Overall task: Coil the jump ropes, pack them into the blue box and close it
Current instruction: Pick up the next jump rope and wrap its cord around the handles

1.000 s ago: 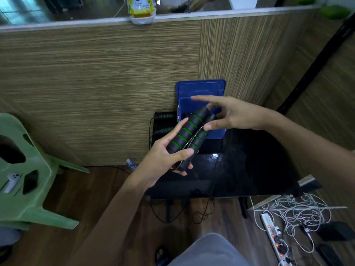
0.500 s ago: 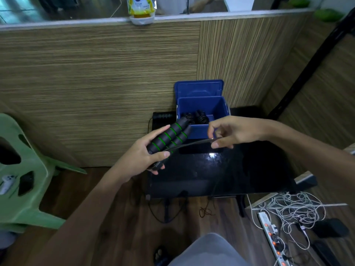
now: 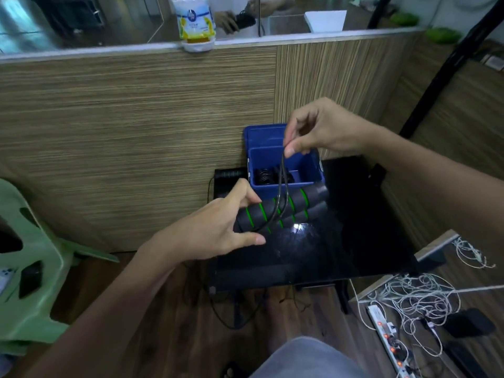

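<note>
So my left hand (image 3: pixel 218 230) grips both rope handles (image 3: pixel 283 211) together over the black counter (image 3: pixel 341 241), right hand (image 3: pixel 319 129) pinches the cord (image 3: pixel 282 186) up above the open blue box (image 3: pixel 313 170), which has coiled rope inside.

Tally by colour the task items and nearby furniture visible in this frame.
Blue: 1, the open box
Black with green rings: 2, the jump-rope handles in the left hand
Black: 2, the cord pinched by the right hand; the table
Green: 1, the chair
Total: 6

blue box (image 3: pixel 275 137), grey handles (image 3: pixel 283 211) with green rings, black cord (image 3: pixel 282 184)
</note>
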